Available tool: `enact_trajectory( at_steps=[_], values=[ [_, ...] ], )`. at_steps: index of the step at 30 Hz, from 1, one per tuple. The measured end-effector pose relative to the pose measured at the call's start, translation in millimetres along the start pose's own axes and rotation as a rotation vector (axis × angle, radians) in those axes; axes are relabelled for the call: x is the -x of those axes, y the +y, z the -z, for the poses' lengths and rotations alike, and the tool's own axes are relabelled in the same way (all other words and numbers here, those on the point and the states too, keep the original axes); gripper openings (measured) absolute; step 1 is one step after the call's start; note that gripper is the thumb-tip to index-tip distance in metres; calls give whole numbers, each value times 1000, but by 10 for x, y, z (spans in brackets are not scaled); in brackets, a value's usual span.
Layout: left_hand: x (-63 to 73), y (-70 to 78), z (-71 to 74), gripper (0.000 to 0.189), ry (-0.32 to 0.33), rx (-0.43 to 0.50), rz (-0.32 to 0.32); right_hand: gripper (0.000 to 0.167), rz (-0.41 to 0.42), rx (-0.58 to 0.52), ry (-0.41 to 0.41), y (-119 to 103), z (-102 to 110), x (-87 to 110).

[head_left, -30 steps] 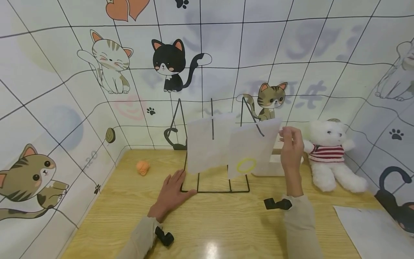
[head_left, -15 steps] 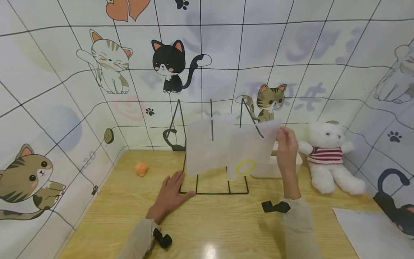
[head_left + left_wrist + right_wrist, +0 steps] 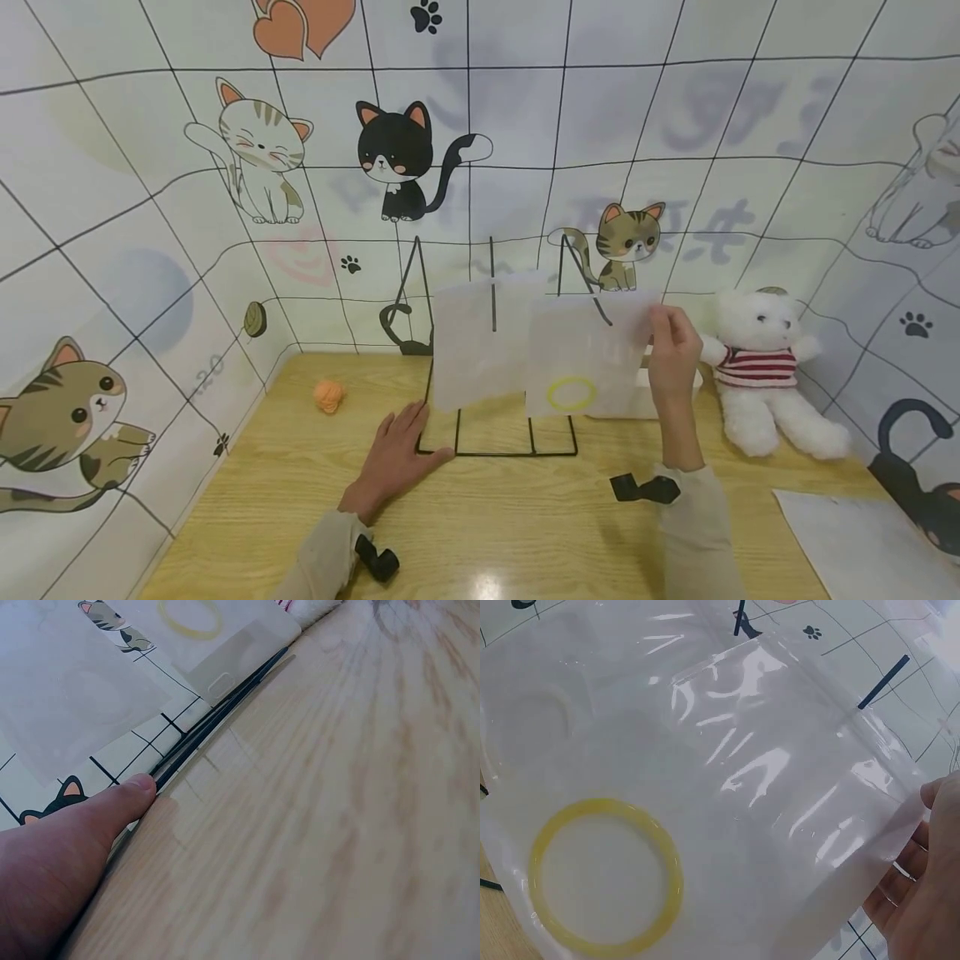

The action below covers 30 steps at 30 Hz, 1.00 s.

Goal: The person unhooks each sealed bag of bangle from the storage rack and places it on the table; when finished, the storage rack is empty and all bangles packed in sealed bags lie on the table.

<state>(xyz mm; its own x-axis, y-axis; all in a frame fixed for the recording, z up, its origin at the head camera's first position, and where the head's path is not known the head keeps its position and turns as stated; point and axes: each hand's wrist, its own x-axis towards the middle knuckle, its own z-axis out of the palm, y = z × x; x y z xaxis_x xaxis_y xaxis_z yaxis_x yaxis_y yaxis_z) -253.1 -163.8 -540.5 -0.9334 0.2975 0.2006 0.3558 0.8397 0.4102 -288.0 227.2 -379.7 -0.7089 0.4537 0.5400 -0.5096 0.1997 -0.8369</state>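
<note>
Homelike nook (cat-print walls (image 3: 517, 108), teddy (image 3: 756, 368))

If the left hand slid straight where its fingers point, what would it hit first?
Most likely the black wire rack: its left side stands right by the fingertips of the left hand; whether they touch it is unclear.

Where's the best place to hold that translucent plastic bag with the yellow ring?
I'd pinch the bag by its upper right edge, coming from the right: it's thin there and clear of the black wire prong. The right hand grips there.
</note>
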Motion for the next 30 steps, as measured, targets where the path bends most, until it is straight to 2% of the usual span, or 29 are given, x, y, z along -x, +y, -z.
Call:
enact_trajectory(
  at_steps=[7, 14, 25, 30],
  values=[
    [-11, 6, 9, 95, 15, -1, -12, 24, 27, -33, -11, -72, -17, 12],
    [-8, -4, -5, 96, -11, 3, 1, 37, 25, -26, -7, -165, -50, 59],
    [19, -37, -41, 96, 19, 6, 0, 35, 39, 4, -40, -224, -82, 92],
    [11, -18, -37, 96, 6, 11, 6, 36, 57, 30, -38, -247, -74, 109]
  ],
)
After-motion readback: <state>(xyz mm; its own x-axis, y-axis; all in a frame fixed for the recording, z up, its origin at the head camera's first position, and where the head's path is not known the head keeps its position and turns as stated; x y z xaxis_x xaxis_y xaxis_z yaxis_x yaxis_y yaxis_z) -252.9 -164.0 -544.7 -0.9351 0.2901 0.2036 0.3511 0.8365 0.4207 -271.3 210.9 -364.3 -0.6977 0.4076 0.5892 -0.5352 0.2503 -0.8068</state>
